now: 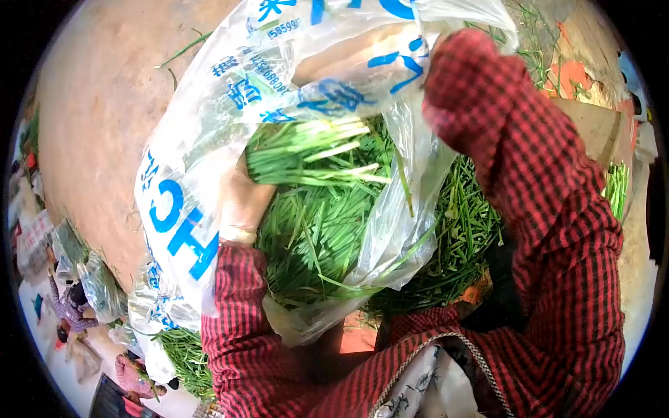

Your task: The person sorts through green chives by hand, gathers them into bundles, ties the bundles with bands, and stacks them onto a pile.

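Observation:
A big clear plastic bag (198, 150) with blue lettering stands with its mouth toward me. Leafy greens that look like garlic chives (317, 223) fill its inside. My left hand (245, 202) reaches in at the left side and grips a bundle of chives (306, 150), its pale cut ends pointing right. The bundle hides most of that hand's fingers. At the upper right, my right hand (362, 52) shows only as a blurred shape through the plastic. Its fingers cannot be made out.
More cut green stalks (463, 237) are heaped beside the bag on the right. Another pile of greens (185, 359) lies at the lower left. Loose blades (185, 50) are scattered on the brown surface (90, 139). Other people (73, 306) and filled bags (101, 285) appear at far left.

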Available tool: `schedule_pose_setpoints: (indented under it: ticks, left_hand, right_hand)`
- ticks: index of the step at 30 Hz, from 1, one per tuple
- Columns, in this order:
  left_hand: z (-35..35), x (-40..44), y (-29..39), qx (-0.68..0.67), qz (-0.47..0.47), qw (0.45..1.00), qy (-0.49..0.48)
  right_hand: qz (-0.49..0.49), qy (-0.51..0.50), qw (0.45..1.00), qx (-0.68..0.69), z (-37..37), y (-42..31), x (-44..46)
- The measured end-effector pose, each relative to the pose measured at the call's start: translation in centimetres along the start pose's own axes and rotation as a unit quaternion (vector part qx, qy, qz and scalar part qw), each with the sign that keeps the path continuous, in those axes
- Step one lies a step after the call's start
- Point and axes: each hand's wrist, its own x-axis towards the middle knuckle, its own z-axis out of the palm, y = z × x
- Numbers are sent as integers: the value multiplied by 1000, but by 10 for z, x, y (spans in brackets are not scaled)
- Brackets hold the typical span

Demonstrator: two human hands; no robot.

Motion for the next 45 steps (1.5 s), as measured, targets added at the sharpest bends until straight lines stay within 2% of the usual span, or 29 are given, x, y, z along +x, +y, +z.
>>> schedule_pose_setpoints:
  ticks: [2,3,6,8,9,11,13,14,16,17,19,20,21,23,24,25,26,27,28,29,31,34,35,38,39,41,43,44,45]
  left_hand:
    - [-3,0,8,-28,-16,999,3]
    - [-9,4,16,111,37,993,11]
    - [-14,-2,31,295,93,950,42]
    - [-10,-6,59,321,42,945,44]
    - [-8,-4,57,265,161,948,78]
    - [-6,5,44,190,247,948,70]
    - [-13,3,39,73,190,979,11]
    - [-12,-2,27,-70,106,992,-7]
    - [-23,-14,-14,-340,-2,939,-52]
    - [-40,-26,-24,-268,14,963,-34]
    - [-74,-49,-45,-115,37,993,8]
    - [-87,-64,-59,-172,7,984,49]
    - [-100,-80,-75,-227,-23,969,91]
    - [-117,-101,-95,-333,-81,923,175]
    - [-120,-104,-95,-313,-66,933,165]
    - [-119,-106,-96,-295,-50,942,155]
    - [-111,-99,-75,-307,-53,936,165]
    - [-107,-100,-89,-391,-3,910,137]
    - [-104,-105,-102,-260,-11,954,150]
    - [-101,-107,-105,-220,-9,963,158]
    - [-98,-115,-103,-207,-5,966,158]
    - [-104,-132,-99,-220,-5,961,164]
    - [-104,-135,-98,-222,-3,961,164]
    - [-101,-138,-97,-205,10,964,169]
    - [-99,-136,-96,-193,17,967,165]
    - [-97,-131,-91,-142,49,977,148]
    - [-94,-123,-88,4,143,982,120]
    - [-94,-116,-54,-304,-6,948,94]
    - [-89,-108,-48,-362,-45,928,77]
  right_hand:
    - [-8,-45,995,83,6,16,-2]
    - [-19,-65,991,112,10,22,-2]
    - [-59,-100,987,110,39,18,-4]
    - [-90,-39,987,-127,73,-15,-15]
    - [-104,-9,964,-244,95,-36,-21]
    - [-130,48,875,-465,127,-60,-31]
    - [-99,83,891,-436,135,-64,-38]
    - [-90,44,934,-343,136,-68,-38]
    - [-68,7,980,-186,139,-83,-42]
    - [-57,13,990,-125,141,-92,-45]
    - [-54,25,987,-147,130,-104,-46]
    - [-109,82,977,-162,123,-104,-47]
    - [-166,146,949,-225,115,-96,-44]
    - [-147,130,918,-344,122,-88,-52]
    - [-241,161,834,-469,137,-71,-50]
    - [-242,128,816,-509,148,-57,-48]
    - [-259,128,754,-590,162,-44,-44]
    - [-272,128,683,-666,179,-38,-40]
    - [-204,101,657,-719,192,-32,-38]
    - [-205,101,656,-720,188,-10,-30]
    - [-101,62,747,-655,173,43,-11]
    - [-52,61,742,-665,181,37,-10]
    - [-125,78,795,-589,171,37,-16]
    - [-112,169,832,-516,157,10,-47]
    - [-115,167,872,-445,153,2,-55]
    - [-130,131,838,-513,164,-12,-61]
    - [-182,83,862,-466,184,-20,-58]
    - [-264,69,855,-441,184,-7,-41]
    - [-332,115,859,-372,193,8,-17]
